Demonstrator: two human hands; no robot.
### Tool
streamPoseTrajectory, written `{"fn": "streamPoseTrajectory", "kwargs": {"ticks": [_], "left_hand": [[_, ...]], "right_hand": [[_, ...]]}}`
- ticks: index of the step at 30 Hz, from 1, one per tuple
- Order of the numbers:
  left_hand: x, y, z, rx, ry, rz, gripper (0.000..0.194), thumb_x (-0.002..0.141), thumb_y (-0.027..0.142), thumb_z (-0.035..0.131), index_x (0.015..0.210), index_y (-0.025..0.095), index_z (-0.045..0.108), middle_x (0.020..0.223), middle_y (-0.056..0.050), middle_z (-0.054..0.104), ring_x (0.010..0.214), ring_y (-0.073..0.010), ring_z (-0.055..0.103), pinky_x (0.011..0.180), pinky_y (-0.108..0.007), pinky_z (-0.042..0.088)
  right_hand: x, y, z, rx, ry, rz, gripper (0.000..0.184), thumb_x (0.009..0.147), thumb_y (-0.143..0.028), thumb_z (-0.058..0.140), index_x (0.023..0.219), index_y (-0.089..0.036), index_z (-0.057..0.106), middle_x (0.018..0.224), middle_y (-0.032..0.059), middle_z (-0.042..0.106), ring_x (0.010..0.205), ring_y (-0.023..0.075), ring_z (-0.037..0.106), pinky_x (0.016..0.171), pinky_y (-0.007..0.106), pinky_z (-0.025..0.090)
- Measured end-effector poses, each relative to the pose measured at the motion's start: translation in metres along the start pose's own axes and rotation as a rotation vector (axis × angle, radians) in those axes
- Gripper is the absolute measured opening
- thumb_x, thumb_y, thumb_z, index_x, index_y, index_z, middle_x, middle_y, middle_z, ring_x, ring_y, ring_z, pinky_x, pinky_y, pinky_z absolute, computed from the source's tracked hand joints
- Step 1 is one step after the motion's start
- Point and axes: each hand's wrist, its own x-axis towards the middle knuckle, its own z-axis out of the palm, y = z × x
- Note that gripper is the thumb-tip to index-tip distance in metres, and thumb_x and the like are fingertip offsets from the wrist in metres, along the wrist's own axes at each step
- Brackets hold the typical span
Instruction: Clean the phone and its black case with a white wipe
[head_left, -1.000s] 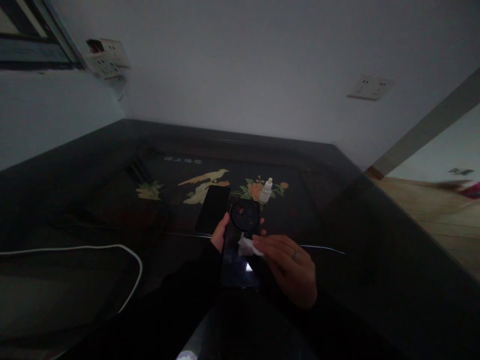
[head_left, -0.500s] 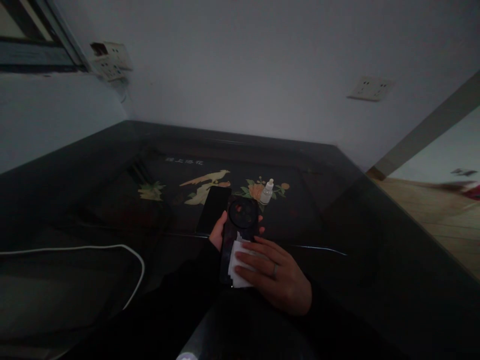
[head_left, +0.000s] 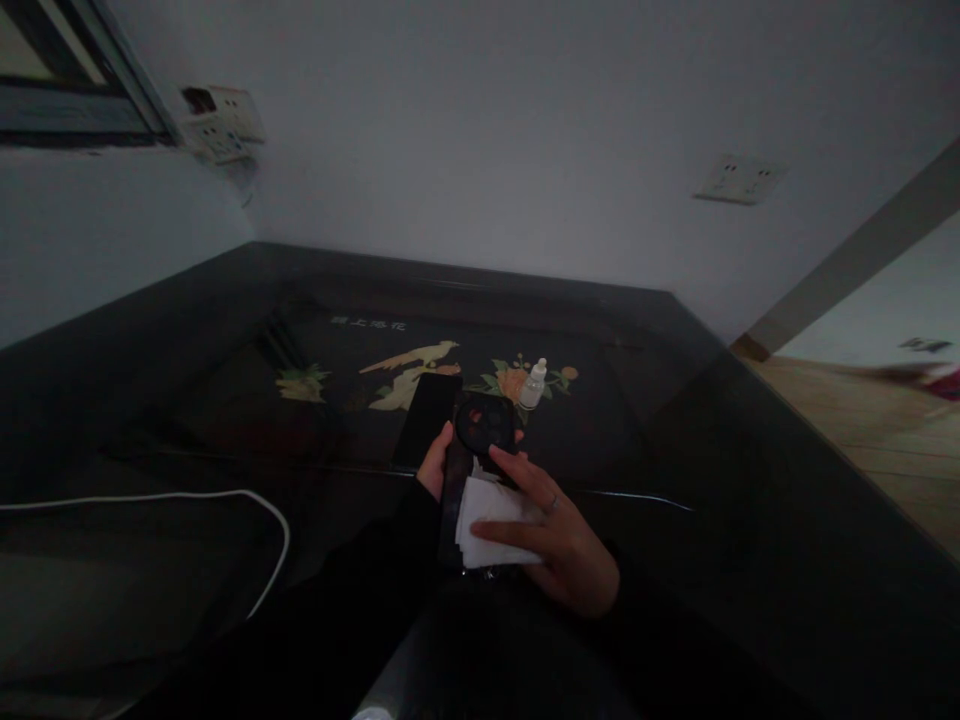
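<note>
My left hand (head_left: 435,462) is wrapped round a dark phone (head_left: 451,520) from below, thumb at its left edge and fingertips just showing on the right. The phone's back faces up, with a large round camera ring (head_left: 484,424) at the far end. A folded white tissue (head_left: 487,500) lies on the lower part of the back. My right hand (head_left: 574,555) has hold of the tissue, one finger across it and another reaching up to the ring's lower rim; its thumb is hard to see. Beside the left hand, a flat black slab like a second phone (head_left: 421,420) lies on the table.
Behind the held phone stands a small white dropper bottle (head_left: 533,385). The dark glossy table (head_left: 720,430) bears a bird-and-flower picture (head_left: 420,355). A white cable (head_left: 187,496) curves across the left side. Wall sockets (head_left: 739,180) are above the table.
My right hand's fingers have spread; one has moved up from the tissue to the camera ring. More of the tissue shows. The left hand and the bottle have stayed in place.
</note>
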Motion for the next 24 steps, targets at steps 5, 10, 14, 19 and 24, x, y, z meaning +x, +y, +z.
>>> {"fn": "streamPoseTrajectory", "kwargs": {"ticks": [5,10,14,19,24], "left_hand": [[0.001,-0.002,0.007,-0.023,0.074,0.104,0.064,0.088,0.048,0.026,0.139,0.009,0.027,0.120,-0.016,0.058,0.108,-0.0262,0.055,0.100,-0.040,0.030],[-0.005,0.000,0.011,0.025,0.039,0.036,0.065,0.087,0.050,0.027,0.136,0.007,0.032,0.120,-0.017,0.058,0.111,-0.0261,0.053,0.098,-0.039,0.032],[-0.004,0.003,0.004,0.035,0.020,0.007,0.069,0.084,0.053,0.032,0.136,0.007,0.033,0.119,-0.017,0.058,0.105,-0.0250,0.056,0.086,-0.033,0.040],[-0.004,0.003,0.005,0.016,0.016,-0.002,0.069,0.085,0.051,0.030,0.138,0.007,0.028,0.116,-0.014,0.060,0.091,-0.0199,0.060,0.074,-0.027,0.041],[-0.006,0.001,0.010,-0.073,-0.006,-0.079,0.075,0.083,0.058,0.027,0.137,0.007,0.030,0.109,-0.015,0.062,0.071,-0.0158,0.059,0.066,-0.026,0.041]], "right_hand": [[0.000,-0.002,0.000,-0.047,-0.028,0.057,0.049,0.078,-0.004,0.044,0.123,-0.023,0.050,0.145,0.0094,0.021,0.132,0.0254,0.023,0.104,0.054,0.024],[-0.001,0.000,0.002,-0.117,-0.051,0.109,0.057,0.076,-0.005,0.044,0.131,-0.015,0.038,0.138,0.0118,0.036,0.129,0.0233,0.026,0.107,0.051,0.024],[-0.001,0.000,0.003,-0.162,-0.060,0.116,0.057,0.075,-0.004,0.041,0.131,-0.010,0.037,0.136,0.0124,0.040,0.130,0.0225,0.025,0.108,0.049,0.024],[0.001,-0.002,0.003,-0.270,-0.024,0.067,0.051,0.080,-0.003,0.036,0.130,-0.008,0.039,0.133,0.0124,0.044,0.128,0.0219,0.029,0.107,0.048,0.027],[0.004,-0.001,0.002,-0.404,0.048,-0.035,0.038,0.087,-0.006,0.035,0.123,-0.007,0.047,0.128,0.0120,0.051,0.124,0.0220,0.038,0.107,0.047,0.030]]}}
